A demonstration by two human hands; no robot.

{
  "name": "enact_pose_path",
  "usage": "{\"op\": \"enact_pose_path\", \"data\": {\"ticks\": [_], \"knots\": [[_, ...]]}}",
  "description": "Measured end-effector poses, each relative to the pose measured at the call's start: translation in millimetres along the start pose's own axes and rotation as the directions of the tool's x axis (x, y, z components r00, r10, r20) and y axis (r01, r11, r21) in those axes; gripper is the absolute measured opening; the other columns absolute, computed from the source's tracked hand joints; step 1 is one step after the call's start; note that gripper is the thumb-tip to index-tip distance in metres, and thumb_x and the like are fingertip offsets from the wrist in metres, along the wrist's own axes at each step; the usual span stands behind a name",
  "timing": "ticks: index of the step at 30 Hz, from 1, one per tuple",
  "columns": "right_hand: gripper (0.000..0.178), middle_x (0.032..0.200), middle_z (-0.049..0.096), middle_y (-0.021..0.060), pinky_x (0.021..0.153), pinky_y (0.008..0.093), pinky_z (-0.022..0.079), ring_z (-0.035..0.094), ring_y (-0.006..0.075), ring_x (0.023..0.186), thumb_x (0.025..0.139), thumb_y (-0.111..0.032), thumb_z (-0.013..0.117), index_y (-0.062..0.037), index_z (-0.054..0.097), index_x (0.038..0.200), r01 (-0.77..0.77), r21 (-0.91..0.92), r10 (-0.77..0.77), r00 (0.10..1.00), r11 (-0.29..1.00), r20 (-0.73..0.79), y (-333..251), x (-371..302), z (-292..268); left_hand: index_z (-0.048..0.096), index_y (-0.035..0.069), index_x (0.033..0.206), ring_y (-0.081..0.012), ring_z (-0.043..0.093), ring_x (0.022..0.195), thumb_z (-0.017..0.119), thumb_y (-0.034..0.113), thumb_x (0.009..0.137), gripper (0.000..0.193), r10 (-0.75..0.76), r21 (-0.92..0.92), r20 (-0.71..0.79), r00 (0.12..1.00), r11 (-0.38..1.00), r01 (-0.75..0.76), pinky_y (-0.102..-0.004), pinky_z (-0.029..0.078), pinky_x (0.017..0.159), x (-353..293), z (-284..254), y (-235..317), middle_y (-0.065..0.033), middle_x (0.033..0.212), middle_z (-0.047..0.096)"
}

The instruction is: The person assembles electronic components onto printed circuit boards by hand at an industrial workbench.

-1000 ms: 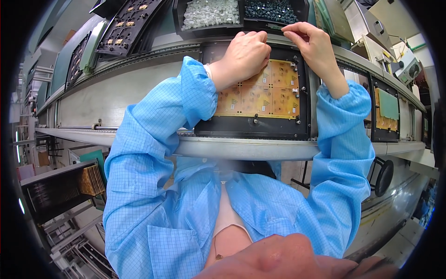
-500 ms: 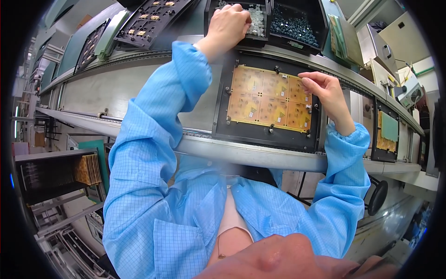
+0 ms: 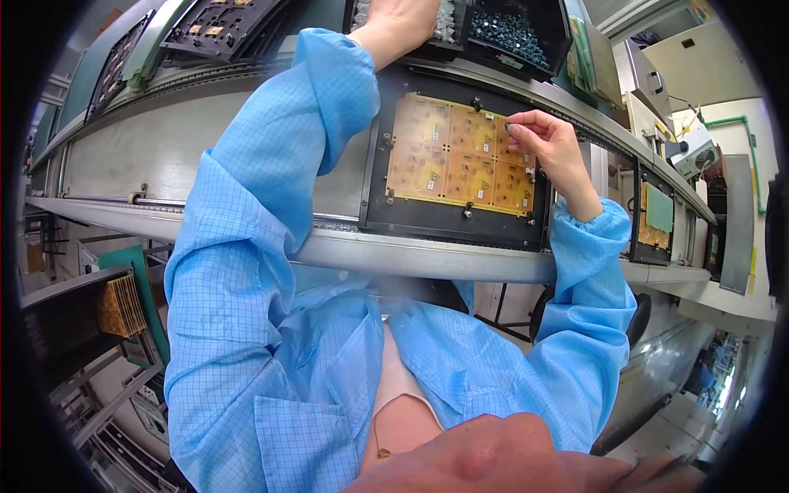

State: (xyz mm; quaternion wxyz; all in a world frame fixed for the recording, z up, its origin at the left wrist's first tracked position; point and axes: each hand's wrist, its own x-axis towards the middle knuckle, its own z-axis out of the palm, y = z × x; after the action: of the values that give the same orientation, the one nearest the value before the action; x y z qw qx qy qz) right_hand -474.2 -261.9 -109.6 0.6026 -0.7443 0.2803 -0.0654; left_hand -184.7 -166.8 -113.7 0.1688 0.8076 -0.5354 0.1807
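A yellow circuit-board panel [image 3: 460, 156], divided into several sections, lies in a black carrier frame [image 3: 394, 215] on the conveyor. Over the panel's far right part, my right hand [image 3: 552, 149] pinches a small dark component [image 3: 509, 126] between thumb and forefinger. One small white connector [image 3: 490, 117] sits on the board near those fingertips, and another white connector [image 3: 530, 172] is at the right edge below the hand. My left hand [image 3: 401, 25] reaches to a black bin of white connectors [image 3: 445, 23]; its fingers are hidden or cut off by the upper picture edge.
A second black bin holds dark blue components [image 3: 505, 39]. Black fixture trays [image 3: 215, 33] lean at the far left, and green sheets [image 3: 583, 62] stand right of the bins. Another carrier with a green-covered board [image 3: 657, 209] is farther right. The conveyor's metal rail [image 3: 427, 256] runs before me.
The whole view has shifted, moving the scene up and left. My right hand stays over the board's far right part, the dark component now visible at its fingertips. My left hand remains at the white-connector bin.
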Motion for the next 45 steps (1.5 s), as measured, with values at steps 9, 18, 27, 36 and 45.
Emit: {"op": "enact_pose_path", "data": {"ticks": [9,18,27,36,45], "knots": [[0.012,0.09,0.071,0.0055,0.072,0.025,0.053,0.066,0.0106,0.079,0.092,-0.004,0.068,0.0015,0.07,0.102,0.257,-0.563,-0.321,0.947,0.785,-0.015,7,6,3,0.075,0.004,0.076,-0.0385,0.069,0.078,0.065,0.016,0.073,0.016,0.011,-0.385,-0.193,0.981,0.919,-0.086,-0.0466,0.056,0.077,-14,-31,5,-0.0213,0.079,0.07],[0.012,0.092,0.067,0.0102,0.073,0.0278,0.054,0.067,0.0196,0.079,0.088,0.0,0.068,0.0015,0.07,0.099,0.361,-0.655,-0.429,0.901,0.664,0.061,2,10,5,0.069,0.002,0.071,-0.0311,0.071,0.073,0.072,0.012,0.073,0.011,-0.143,-0.642,-0.048,0.989,0.763,0.079,-0.0399,0.056,0.069,5,-12,-2,-0.0169,0.072,0.07],[0.012,0.094,0.065,0.0106,0.075,0.0338,0.056,0.066,0.0273,0.087,0.082,0.002,0.071,0.0007,0.069,0.094,0.636,-0.671,-0.588,0.727,0.381,0.355,-3,19,-7,0.077,0.004,0.09,-0.024,0.073,0.076,0.071,0.01,0.075,0.018,-0.127,-0.701,0.02,0.992,0.705,0.104,-0.034,0.058,0.073,3,-18,-6,-0.0149,0.082,0.075],[0.015,0.092,0.065,0.0112,0.074,0.0362,0.056,0.065,0.0293,0.087,0.082,0.004,0.071,-0.0003,0.069,0.096,0.707,-0.657,-0.527,0.675,0.261,0.517,-16,22,-16,0.076,0.003,0.083,-0.026,0.073,0.075,0.072,0.01,0.075,0.012,-0.143,-0.751,0.051,0.988,0.647,0.132,-0.0353,0.057,0.072,1,-23,0,-0.0154,0.08,0.074],[0.015,0.098,0.07,0.0155,0.081,0.0405,0.055,0.068,0.0341,0.094,0.088,-0.007,0.066,-0.0042,0.072,0.102,0.447,-0.87,-0.726,0.666,0.206,0.171,-50,124,-32,0.076,0.004,0.082,-0.0306,0.071,0.075,0.077,0.025,0.077,0.021,-0.059,-0.618,0.026,0.998,0.784,0.063,-0.0396,0.055,0.072,-9,-39,0,-0.0162,0.079,0.072]]}}
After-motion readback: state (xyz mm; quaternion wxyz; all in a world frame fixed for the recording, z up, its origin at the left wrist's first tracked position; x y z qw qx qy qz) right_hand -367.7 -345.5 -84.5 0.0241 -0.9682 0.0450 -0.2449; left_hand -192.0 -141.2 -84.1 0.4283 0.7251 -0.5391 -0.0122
